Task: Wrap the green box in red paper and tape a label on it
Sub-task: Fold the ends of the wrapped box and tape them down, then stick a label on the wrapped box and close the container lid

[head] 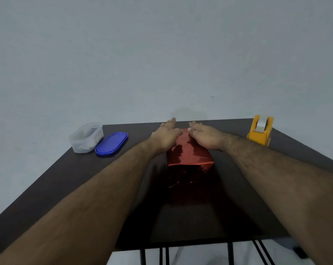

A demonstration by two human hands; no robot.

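A box covered in shiny red paper point(190, 155) lies lengthwise in the middle of the dark table point(66, 178); no green shows. My left hand point(166, 135) lies flat on the far left part of its top, fingers straight and reaching past the far end. My right hand point(204, 136) presses the far right part, fingers stretched forward with the thumb against the paper's far edge. A yellow tape dispenser point(260, 131) with a white tape roll stands at the far right corner. No label is visible.
A clear plastic container point(86, 137) sits at the table's far left, its blue oval lid point(111, 143) lying beside it. A pale wall rises right behind the table. Black table legs point(228, 253) show below the near edge.
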